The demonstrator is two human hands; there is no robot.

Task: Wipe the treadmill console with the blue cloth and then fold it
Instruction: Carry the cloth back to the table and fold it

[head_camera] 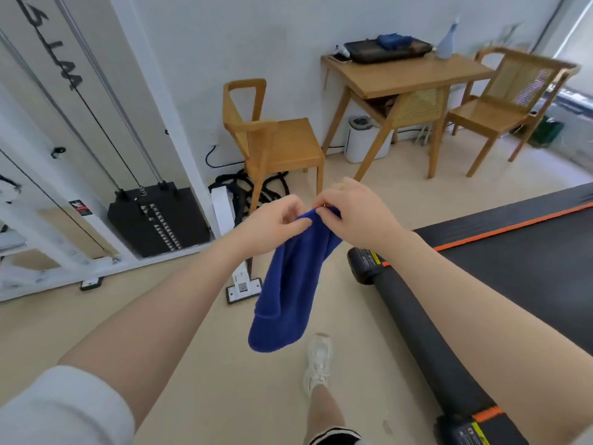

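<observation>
The blue cloth (290, 284) hangs in front of me, bunched lengthwise, its lower end dangling above the floor. My left hand (272, 224) pinches its top edge from the left. My right hand (356, 213) pinches the same top edge from the right, fingers curled over it. Both hands are close together. The treadmill (513, 261) lies to the right, with a black belt, an orange stripe and a black end roller. Its console is not in view.
A wooden chair (276, 139) stands ahead, with black cables on the floor behind it. A wooden table (404, 75) and a second chair (510, 104) stand at the back right. A cable weight machine (157, 216) fills the left. My foot in a white shoe (317, 361) is below the cloth.
</observation>
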